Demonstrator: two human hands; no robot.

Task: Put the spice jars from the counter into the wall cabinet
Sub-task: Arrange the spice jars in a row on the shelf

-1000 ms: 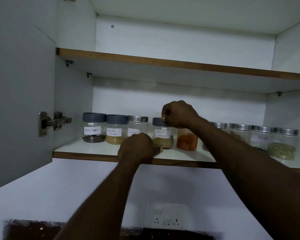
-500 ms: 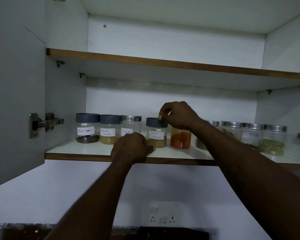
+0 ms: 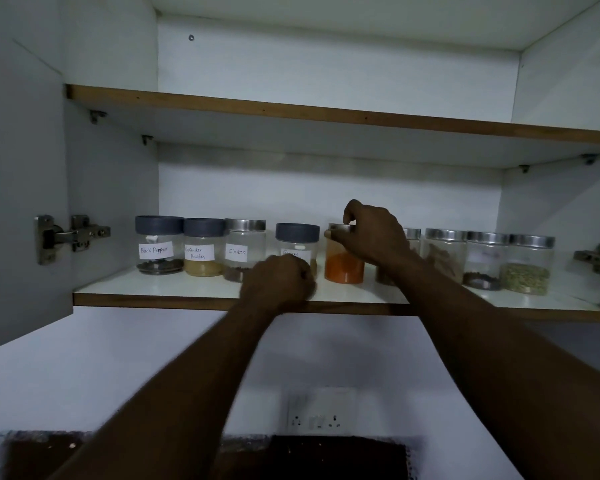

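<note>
Pinched by the lid in the right hand (image 3: 374, 233), the orange jar (image 3: 343, 271) could be toppled; left hand (image 3: 278, 284) clenched.

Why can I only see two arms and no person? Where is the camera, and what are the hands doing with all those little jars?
The camera sits on the person's head, so you see what they see: their own two arms reaching up into an open wall cabinet. There is only this one view.

On the lower shelf stands a row of spices: the Black Pepper jar, the Coriander powder jar, the Cloves jar, a grey-lidded jar, an orange powder jar and more silver-lidded jars further right.

The right hand pinches the orange powder jar's lid from above. The left hand is curled like a fist at the shelf's front edge, in front of the grey-lidded jar. Whether it holds anything is hidden.
</note>
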